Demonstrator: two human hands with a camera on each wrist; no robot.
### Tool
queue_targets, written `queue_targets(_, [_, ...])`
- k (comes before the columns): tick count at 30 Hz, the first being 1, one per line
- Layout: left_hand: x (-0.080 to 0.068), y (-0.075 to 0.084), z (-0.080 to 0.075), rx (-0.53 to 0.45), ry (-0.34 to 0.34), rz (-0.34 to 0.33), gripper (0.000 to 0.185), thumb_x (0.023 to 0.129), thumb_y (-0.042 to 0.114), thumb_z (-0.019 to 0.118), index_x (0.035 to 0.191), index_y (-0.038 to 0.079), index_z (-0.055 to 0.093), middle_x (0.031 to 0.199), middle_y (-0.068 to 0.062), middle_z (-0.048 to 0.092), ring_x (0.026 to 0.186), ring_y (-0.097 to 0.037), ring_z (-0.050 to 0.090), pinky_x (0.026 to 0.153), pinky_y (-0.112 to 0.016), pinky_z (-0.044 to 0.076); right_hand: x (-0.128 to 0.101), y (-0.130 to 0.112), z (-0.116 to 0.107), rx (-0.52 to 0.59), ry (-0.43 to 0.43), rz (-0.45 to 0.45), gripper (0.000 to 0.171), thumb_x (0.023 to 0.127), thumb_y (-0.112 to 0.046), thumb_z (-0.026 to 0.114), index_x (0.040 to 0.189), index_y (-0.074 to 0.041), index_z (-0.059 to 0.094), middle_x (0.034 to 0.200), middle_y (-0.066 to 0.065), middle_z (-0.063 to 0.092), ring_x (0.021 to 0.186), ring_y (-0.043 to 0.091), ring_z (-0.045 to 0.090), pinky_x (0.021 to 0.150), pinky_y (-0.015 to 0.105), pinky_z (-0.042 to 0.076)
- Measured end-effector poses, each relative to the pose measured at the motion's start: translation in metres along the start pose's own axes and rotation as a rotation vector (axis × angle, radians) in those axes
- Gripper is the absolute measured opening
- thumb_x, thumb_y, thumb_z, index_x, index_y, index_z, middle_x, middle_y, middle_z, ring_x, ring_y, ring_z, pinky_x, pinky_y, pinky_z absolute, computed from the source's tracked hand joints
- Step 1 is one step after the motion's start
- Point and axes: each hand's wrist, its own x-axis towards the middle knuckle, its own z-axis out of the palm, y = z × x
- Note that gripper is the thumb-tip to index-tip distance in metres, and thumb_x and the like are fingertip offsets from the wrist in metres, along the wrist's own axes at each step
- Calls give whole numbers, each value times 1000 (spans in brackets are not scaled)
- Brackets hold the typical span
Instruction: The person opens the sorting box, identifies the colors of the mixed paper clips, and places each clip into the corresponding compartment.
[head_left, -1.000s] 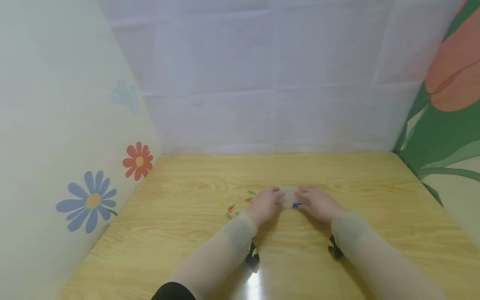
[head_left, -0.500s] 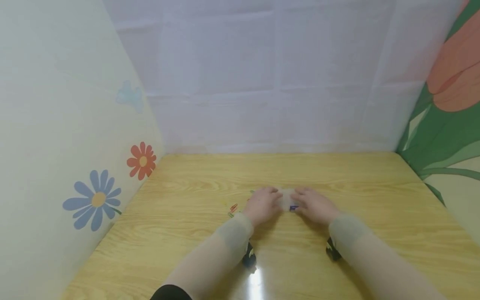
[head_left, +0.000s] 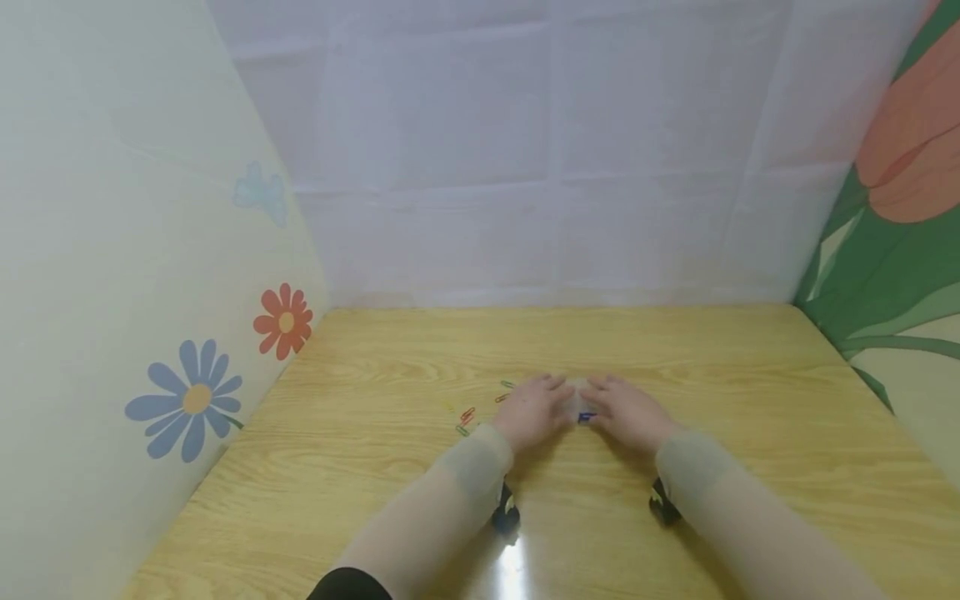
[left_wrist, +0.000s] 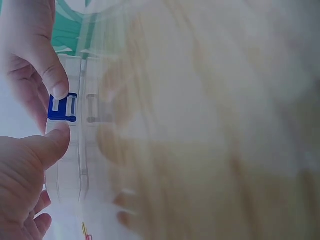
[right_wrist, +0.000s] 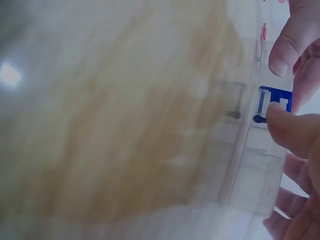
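Note:
A clear plastic box (left_wrist: 70,175) with a blue latch (left_wrist: 60,118) on its front stands between both hands on the wooden table (head_left: 360,500). My left hand (head_left: 534,411) grips the box's left part, its thumb on the front beside the latch and its other fingers curled behind. From the other side my right hand (head_left: 633,412) holds the box, thumb tip pressed against the latch, fingers bent round the back. In the right wrist view the latch lies flat to the box front, between the two thumbs. Much of the box is hidden by the hands in the head view.
Several loose paper clips lie left of my left hand: green (head_left: 507,384), red (head_left: 468,414) and yellow (head_left: 450,407). A white cloth (head_left: 525,208) hangs behind the table's far edge. A flower-printed wall (head_left: 197,398) borders the left side, and another printed panel (head_left: 900,275) the right.
My hands have come closer together, leaving less of the box showing between them. My left thumb side has moved right toward the latch. The head view has shifted slightly.

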Motion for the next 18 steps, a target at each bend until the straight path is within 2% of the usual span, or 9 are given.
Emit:
queue_targets(4, [3,2,2,-13,1,-7,53,95,44,56,142,21,46,150,-3,40,138,-25,35,111,-42,27,-2,1,-2,9,23,2,49,90,-17,67,135,-4,53,145,22,41,132,47,35,106,59,25])
queue_targets(7, [6,4,3,-22,-6,-20,53,95,45,55,142,22,46,150,-2,39,139,-24,34,112,-41,25,-5,1,-4,-6,55,-33,47,88,-13,69,132,-2,56,140,23,47,127,45,42,105,58,30])
queue_targets(12, [10,7,6,-57,-2,-27,53,95,44,56,142,22,47,150,-2,39,139,-23,32,112,-39,24,-11,2,-6,0,110,-61,35,84,-6,70,119,0,65,126,22,59,117,41,53,101,54,37])
queue_targets(18, [14,11,8,-59,2,-26,53,94,44,58,141,23,48,150,-1,40,139,-21,32,113,-38,24,-16,3,-7,76,153,-15,17,83,-7,71,100,-6,71,120,17,64,108,37,60,95,52,43])
